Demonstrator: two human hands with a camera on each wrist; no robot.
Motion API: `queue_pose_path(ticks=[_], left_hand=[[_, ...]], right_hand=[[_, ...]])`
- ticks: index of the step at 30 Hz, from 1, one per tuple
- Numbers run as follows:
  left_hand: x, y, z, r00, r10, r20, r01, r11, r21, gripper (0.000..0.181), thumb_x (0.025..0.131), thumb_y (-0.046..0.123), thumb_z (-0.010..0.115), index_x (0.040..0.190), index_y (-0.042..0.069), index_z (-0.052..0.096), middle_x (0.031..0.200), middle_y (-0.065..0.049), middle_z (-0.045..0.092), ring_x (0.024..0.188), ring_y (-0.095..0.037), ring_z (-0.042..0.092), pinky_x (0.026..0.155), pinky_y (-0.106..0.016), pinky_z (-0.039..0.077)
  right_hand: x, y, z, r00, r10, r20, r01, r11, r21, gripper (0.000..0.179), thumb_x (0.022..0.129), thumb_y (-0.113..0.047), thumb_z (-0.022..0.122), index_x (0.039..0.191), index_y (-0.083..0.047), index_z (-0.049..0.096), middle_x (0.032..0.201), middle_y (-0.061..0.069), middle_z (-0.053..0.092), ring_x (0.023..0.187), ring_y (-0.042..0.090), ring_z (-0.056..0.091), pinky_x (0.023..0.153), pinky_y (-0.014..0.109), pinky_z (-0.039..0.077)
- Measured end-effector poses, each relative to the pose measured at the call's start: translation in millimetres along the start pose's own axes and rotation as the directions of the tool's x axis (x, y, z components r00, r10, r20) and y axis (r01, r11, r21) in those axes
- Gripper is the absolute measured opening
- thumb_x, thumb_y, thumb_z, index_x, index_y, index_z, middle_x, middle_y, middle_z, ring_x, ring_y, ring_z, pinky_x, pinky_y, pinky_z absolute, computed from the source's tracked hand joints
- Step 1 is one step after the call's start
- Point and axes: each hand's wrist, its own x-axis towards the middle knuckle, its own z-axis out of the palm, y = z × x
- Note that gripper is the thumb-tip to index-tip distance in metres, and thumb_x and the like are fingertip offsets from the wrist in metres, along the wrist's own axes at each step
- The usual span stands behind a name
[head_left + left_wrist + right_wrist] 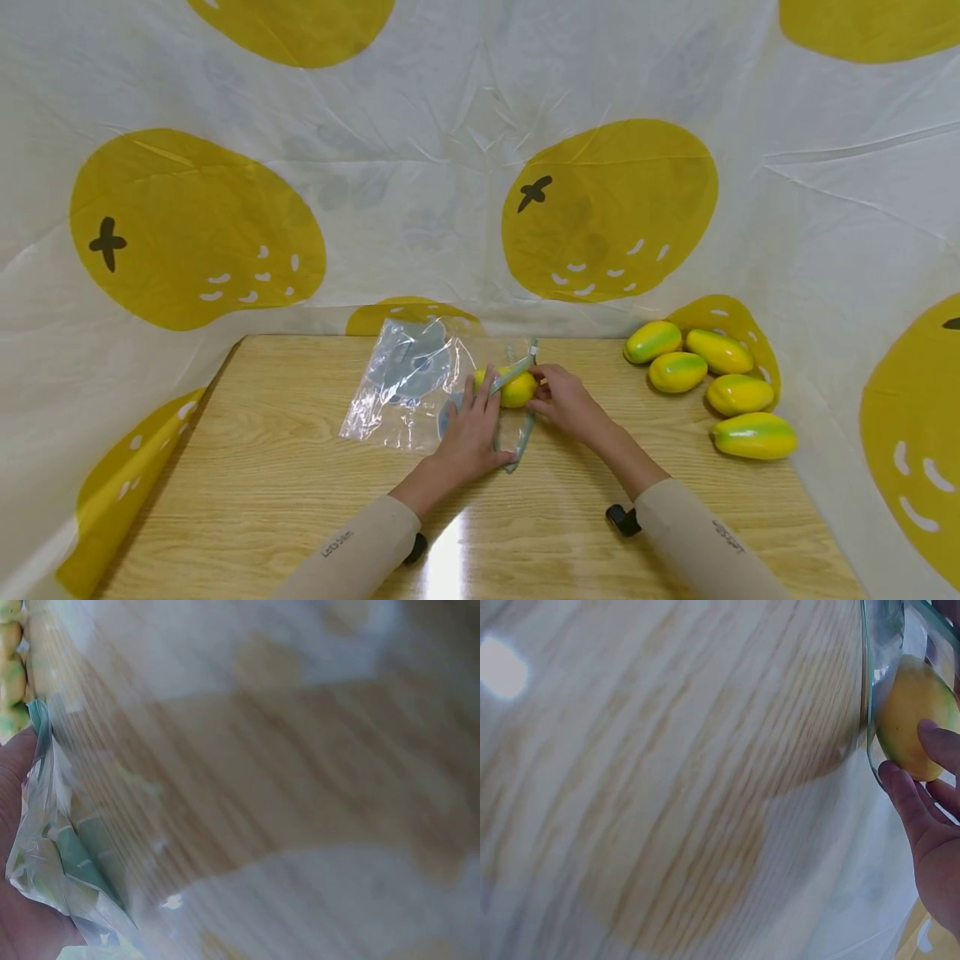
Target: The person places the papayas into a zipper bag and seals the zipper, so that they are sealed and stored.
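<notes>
Yellow-green fruit (pixel 517 393) is sitting at the mouth of the clear bag (pixel 416 367), between our hands, with the bag's grey-green strip (pixel 512 377) crossing over it. How deep it is lying inside, we are not telling for sure. Our right hand (pixel 567 406) is gripping the fruit's outer end between thumb and fingers. Our left hand (pixel 467 435) is lying spread over the bag, fingers straight, thumb down by the strip's lower run; whether it is pinching any film, we are not making out.

For a clean push, we should be spreading the mouth wide with the left hand and feeding the fruit in lengthwise, end first. We should also be lifting the strip clear of the skin, as it is likely to be snagging or folding under. Shoving hard would probably be dragging the bag along the table (pixel 300 500); pressing the film down should be helping.

Farther out, five fruits (pixel 678 372) are lying loose at the right, near the patterned cloth (pixel 420 208).
</notes>
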Motion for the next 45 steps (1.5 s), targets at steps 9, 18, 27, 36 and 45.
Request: queue_pose_path(ticks=[9, 18, 27, 36, 45], left_hand=[[-0.7, 2.1, -2.1, 1.0, 0.009, 0.015, -0.008, 1.0, -0.022, 0.12, 0.073, 0.063, 0.086, 0.161, 0.003, 0.029, 0.175, -0.013, -0.005, 0.156, -0.051, 0.011, 0.102, -0.076, 0.042], [0.0, 2.6, -2.6, 1.0, 0.007, 0.012, -0.006, 0.999, -0.04, 0.119, 0.072, 0.061, 0.088, 0.159, 0.004, 0.032, 0.175, -0.012, -0.007, 0.157, -0.05, 0.009, 0.102, -0.077, 0.042], [0.1, 0.7, -2.1, 1.0, 0.01, 0.023, -0.009, 0.999, -0.051, 0.121, 0.073, 0.061, 0.087, 0.161, 0.002, 0.028, 0.175, -0.013, -0.007, 0.156, -0.051, 0.01, 0.102, -0.076, 0.042], [1.0, -0.1, -2.4, 1.0, 0.014, 0.022, -0.012, 0.998, -0.06, 0.121, 0.072, 0.061, 0.088, 0.16, 0.002, 0.03, 0.175, -0.011, -0.007, 0.156, -0.051, 0.01, 0.103, -0.076, 0.041], [0.8, 0.6, -2.4, 1.0, 0.003, 0.03, 0.0, 0.997, -0.081, 0.12, 0.072, 0.06, 0.088, 0.16, 0.003, 0.029, 0.175, -0.01, -0.008, 0.157, -0.05, 0.009, 0.104, -0.077, 0.04]], right_hand=[[9.1, -6.5, 7.6, 0.996, 0.032, -0.087, -0.037, 0.998, -0.053, 0.048, 0.084, -0.016, 0.087, 0.12, 0.006, 0.065, 0.105, 0.014, 0.07, 0.09, 0.022, 0.068, 0.08, 0.036, 0.06], [14.5, -11.5, 16.4, 0.988, 0.075, -0.136, -0.08, 0.996, -0.03, 0.04, 0.081, -0.023, 0.088, 0.108, 0.0, 0.07, 0.098, 0.011, 0.073, 0.087, 0.02, 0.071, 0.076, 0.033, 0.061], [8.9, -12.6, 13.2, 0.988, 0.083, -0.134, -0.085, 0.996, -0.009, 0.04, 0.084, -0.024, 0.087, 0.11, 0.0, 0.069, 0.099, 0.012, 0.074, 0.089, 0.022, 0.073, 0.078, 0.036, 0.062], [-17.5, 0.9, -13.0, 0.99, 0.122, -0.077, -0.12, 0.992, 0.027, 0.048, 0.089, -0.02, 0.083, 0.126, 0.004, 0.063, 0.115, 0.017, 0.072, 0.105, 0.031, 0.072, 0.092, 0.045, 0.06], [-54.6, 25.9, -53.0, 0.993, 0.098, -0.068, -0.097, 0.995, 0.026, 0.053, 0.091, -0.016, 0.08, 0.135, 0.004, 0.058, 0.131, 0.021, 0.067, 0.12, 0.038, 0.064, 0.102, 0.054, 0.053]])
